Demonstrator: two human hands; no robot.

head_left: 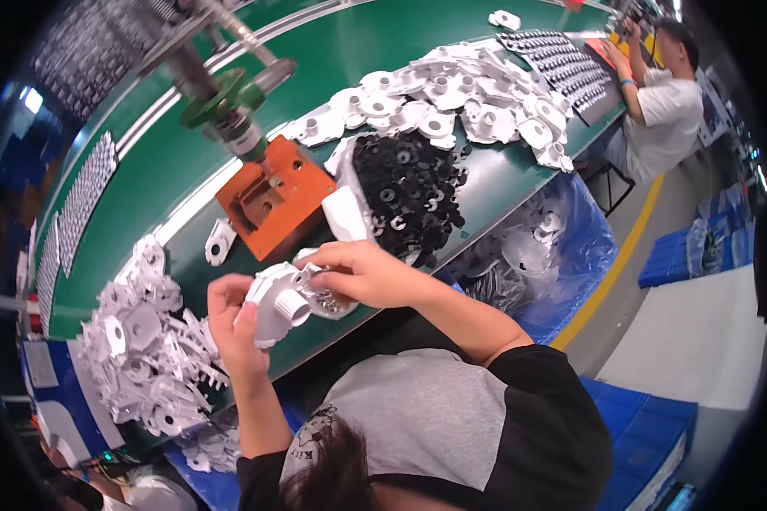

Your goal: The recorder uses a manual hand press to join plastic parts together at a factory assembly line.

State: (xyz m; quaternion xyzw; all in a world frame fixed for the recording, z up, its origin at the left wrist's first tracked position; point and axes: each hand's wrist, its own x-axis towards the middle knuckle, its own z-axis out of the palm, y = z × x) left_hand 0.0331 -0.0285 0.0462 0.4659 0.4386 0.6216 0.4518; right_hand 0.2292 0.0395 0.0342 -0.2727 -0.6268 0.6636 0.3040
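Nearest the camera was the person's own head and grey-and-black shirt, low in the view, with both forearms reaching up toward the near edge of the green bench (349,51). Just above that edge the left hand (234,328) gripped a white plastic housing (279,302), its fingers curled and pressed around the part's lower side with the thumb laid along its round spout. The right hand (362,274) came in from the right and lay over the top of the same housing, fingers bent and closed together at the part's upper right; whether they pinched anything small there could not be told. The housing sat between the two hands, held clear of the bench surface, right at its near edge.

Beyond the hands, an orange fixture block (274,198) stood on the bench, with a green-collared press tool (230,106) hanging tilted above it. A single white part (219,241) lay just left of the block. To the right of the block sat a heap of black rings (409,192), and past that, toward the far right end, a broad pile of white moulded parts (460,98). Another pile of white parts (149,353) crowded the near left corner. A blue bag-lined bin (554,255) holding more white pieces stood below the bench's near edge on the right. At the far right end another person in a white shirt (665,106) bent over a dark tray (562,64).
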